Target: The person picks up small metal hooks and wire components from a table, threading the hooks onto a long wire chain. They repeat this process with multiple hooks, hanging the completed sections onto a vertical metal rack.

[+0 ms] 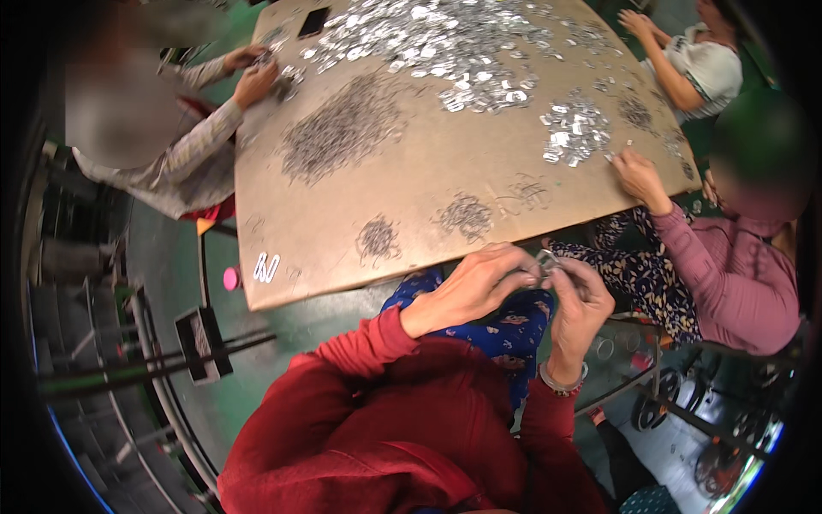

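Note:
My left hand [479, 287] and my right hand [577, 310] meet just past the table's near edge, above my lap. Their fingertips are closed around a small shiny metal loop piece [545, 259]; its exact kind is too small to make out, and the fingers hide part of it. A bracelet circles my right wrist. On the table, closest to my hands, lie a small heap of thin dark wire pieces [465, 216] and another wire heap [377, 237] to its left.
The brown tabletop [342, 193] carries a big pile of shiny metal pieces [419, 38], a wide wire pile [342, 128], a smaller shiny pile [575, 130], a phone [314, 22] and white oval pieces [266, 267]. Other people sit left and right; a pink-sleeved co-worker's hand [642, 178] is near.

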`<state>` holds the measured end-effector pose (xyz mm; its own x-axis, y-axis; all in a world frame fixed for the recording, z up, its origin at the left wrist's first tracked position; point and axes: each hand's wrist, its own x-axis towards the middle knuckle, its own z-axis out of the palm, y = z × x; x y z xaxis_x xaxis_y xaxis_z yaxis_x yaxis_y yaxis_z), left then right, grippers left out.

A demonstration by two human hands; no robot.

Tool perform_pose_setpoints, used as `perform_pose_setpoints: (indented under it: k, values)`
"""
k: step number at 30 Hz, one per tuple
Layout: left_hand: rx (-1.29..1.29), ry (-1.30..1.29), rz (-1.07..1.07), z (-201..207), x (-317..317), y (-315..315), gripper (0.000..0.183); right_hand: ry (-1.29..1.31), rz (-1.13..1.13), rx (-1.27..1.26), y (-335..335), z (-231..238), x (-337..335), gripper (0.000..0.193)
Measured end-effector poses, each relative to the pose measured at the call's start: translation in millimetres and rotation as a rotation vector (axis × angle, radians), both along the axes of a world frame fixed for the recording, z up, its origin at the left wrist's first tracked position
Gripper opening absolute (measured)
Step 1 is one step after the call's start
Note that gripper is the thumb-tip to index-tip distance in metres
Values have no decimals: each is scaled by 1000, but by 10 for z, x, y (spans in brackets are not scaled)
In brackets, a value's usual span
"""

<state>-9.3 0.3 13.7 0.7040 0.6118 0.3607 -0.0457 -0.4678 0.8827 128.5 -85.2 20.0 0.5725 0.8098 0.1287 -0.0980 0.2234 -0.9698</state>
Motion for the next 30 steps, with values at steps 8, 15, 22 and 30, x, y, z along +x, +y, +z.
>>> perform_pose_setpoints:
  k: [8,15,22,30]
  values:
    - [54,21,91,-160,-65,-178,12,33,-7,95,-143,-67,-66,16]
    - [105,194,492,-242,-601,622,29,54,-6,84,-94,-117,-84,14]
    - [355,897,826,-763,-1387,1943,17,111,-13,39,-68,-112,-30,12]
    - [562,889,788,-778,-1352,1963,15,116,-35,21,-31,-91,54,13]
